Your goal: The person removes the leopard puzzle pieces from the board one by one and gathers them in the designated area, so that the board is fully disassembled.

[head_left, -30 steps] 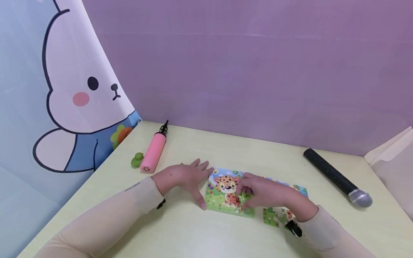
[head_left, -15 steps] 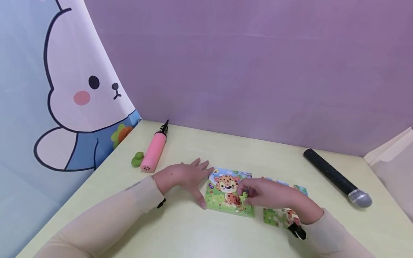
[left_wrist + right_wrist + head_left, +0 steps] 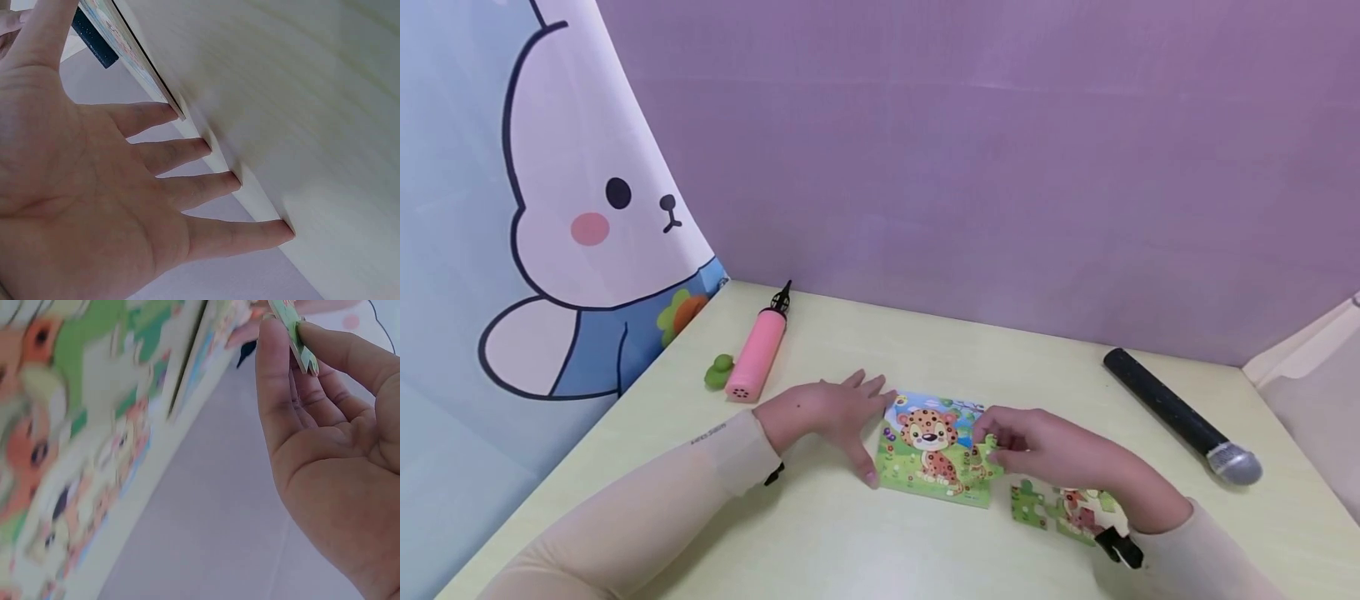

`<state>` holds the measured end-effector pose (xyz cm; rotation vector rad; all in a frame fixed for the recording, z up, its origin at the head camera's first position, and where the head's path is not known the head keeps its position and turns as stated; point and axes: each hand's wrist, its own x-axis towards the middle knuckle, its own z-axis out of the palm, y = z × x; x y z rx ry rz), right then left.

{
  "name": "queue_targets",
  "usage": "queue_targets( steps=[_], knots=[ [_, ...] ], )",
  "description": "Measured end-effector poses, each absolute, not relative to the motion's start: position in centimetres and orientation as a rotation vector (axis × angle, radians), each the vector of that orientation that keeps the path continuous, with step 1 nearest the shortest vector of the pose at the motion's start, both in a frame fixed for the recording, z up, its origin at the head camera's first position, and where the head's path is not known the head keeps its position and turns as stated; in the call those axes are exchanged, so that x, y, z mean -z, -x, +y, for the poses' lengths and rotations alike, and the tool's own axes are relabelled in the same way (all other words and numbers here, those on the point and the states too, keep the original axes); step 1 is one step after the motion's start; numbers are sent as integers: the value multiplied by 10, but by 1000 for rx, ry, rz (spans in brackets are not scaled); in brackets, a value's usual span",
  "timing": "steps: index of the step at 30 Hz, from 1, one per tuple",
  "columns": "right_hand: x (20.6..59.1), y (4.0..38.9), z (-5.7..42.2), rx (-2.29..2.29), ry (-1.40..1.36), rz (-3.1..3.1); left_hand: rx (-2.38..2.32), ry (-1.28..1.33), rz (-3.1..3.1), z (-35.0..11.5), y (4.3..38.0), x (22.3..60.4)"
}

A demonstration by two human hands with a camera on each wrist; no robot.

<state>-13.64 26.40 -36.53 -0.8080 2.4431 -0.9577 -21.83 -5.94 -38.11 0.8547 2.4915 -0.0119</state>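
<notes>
A square leopard picture board (image 3: 931, 433) lies mid-table in the head view. My left hand (image 3: 850, 421) is spread along its left side, thumb and fingertips at the edge; in the left wrist view the straight fingers touch the tabletop. Between thumb and forefinger my right hand (image 3: 1030, 442) pinches a green jigsaw piece (image 3: 988, 457) over the board's right part. The right wrist view shows the jigsaw piece (image 3: 294, 334) edge-on, tilted. To the right lie several other puzzle pieces (image 3: 1028, 504), partly hidden beneath the right hand and forearm.
A pink hand pump (image 3: 757, 354) with a black nozzle lies at the back left, beside a small green toy (image 3: 719, 372). On the right is a black microphone (image 3: 1180, 415) with a silver head. A purple backdrop (image 3: 970, 167) rises behind the table.
My right hand has lifted the green piece off the board's right part and moved a little to the right with it. The left hand stays in place.
</notes>
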Motion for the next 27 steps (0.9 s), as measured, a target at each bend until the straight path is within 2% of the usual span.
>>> queue_targets(
  steps=[12,27],
  knots=[
    [351,119,318,942,729,2504,7,-866,2490,-60,219,382],
    [371,93,397,1009,771,2437,-1,-898,2490,-61,222,388]
  ],
)
